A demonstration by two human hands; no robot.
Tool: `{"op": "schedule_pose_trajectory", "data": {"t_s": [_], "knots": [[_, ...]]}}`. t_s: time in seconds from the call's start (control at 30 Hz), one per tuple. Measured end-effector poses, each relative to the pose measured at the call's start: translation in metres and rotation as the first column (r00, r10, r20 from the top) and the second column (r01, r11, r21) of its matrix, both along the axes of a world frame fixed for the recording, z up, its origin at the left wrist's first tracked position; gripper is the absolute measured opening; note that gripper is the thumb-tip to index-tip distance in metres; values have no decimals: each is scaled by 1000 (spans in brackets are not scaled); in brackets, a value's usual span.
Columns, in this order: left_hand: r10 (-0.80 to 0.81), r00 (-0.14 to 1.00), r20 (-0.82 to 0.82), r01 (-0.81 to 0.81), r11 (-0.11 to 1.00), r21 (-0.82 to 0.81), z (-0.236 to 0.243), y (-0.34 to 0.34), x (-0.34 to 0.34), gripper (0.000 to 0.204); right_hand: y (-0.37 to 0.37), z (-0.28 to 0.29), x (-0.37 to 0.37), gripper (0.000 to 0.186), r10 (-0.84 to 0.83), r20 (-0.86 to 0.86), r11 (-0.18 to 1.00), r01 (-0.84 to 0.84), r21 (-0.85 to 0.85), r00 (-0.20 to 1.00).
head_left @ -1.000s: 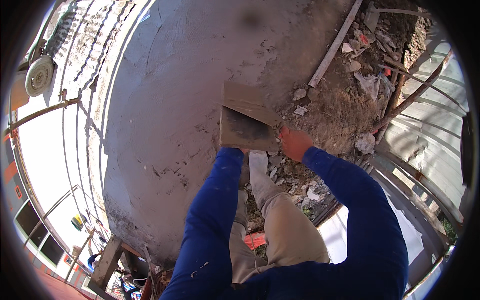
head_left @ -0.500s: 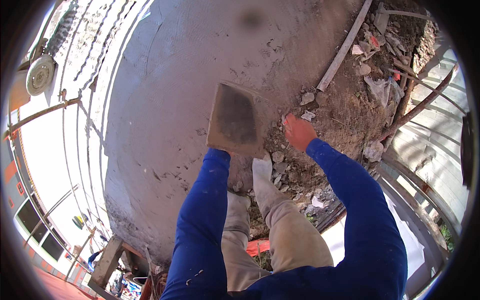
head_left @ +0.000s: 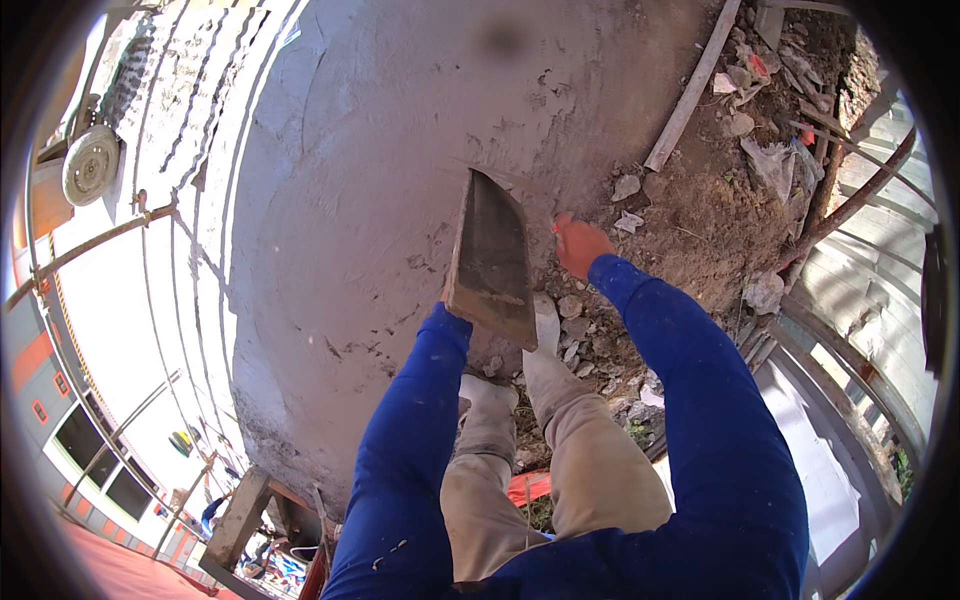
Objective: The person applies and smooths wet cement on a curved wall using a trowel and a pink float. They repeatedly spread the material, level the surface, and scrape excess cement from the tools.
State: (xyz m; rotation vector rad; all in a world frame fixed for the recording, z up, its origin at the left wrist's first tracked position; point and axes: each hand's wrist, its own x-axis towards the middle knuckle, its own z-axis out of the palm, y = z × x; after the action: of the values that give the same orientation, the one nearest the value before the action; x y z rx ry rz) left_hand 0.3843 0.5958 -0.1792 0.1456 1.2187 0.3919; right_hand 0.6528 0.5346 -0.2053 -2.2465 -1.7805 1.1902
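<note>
My left hand (head_left: 447, 296) is mostly hidden beneath a square plasterer's hawk (head_left: 492, 255) and holds it up. The board is tilted steeply, and its dark, mortar-smeared face shows. To its right, my right hand (head_left: 582, 246) is closed on the handle of a trowel (head_left: 520, 184). The trowel's thin blade appears almost edge-on and reaches left past the hawk's top corner, close to the plastered wall (head_left: 350, 200). The wall's grey surface has rough, pitted patches near the hawk.
Rubble and loose soil (head_left: 690, 235) lie along the right, with a wooden plank (head_left: 695, 85) against the wall. Poles (head_left: 860, 205) and corrugated sheets (head_left: 860, 290) stand farther right. At left are a wheel (head_left: 91, 165) and a concrete block frame (head_left: 238, 515).
The hawk has tipped from nearly face-on to a steep slant and shifted a little right. My right hand has moved slightly left and up, nearer the hawk.
</note>
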Motion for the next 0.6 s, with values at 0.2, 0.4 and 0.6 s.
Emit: {"op": "schedule_pose_trajectory", "data": {"t_s": [0.2, 0.4, 0.6], "knots": [[-110, 992, -58, 111, 994, 23, -36, 14, -27, 45, 0, 45, 30, 32, 4, -23, 1000, -4, -1, 1000], [-314, 848, -428, 353, 936, 13, -59, 25, -43, 48, -43, 172, 19, 35, 324, -154, 945, -326, 13, 933], [-508, 417, -754, 759, 651, -18, 35, 26, -17, 72, -12, 116, 23, 32, 262, -11, 958, -262, -113, 965]]}}
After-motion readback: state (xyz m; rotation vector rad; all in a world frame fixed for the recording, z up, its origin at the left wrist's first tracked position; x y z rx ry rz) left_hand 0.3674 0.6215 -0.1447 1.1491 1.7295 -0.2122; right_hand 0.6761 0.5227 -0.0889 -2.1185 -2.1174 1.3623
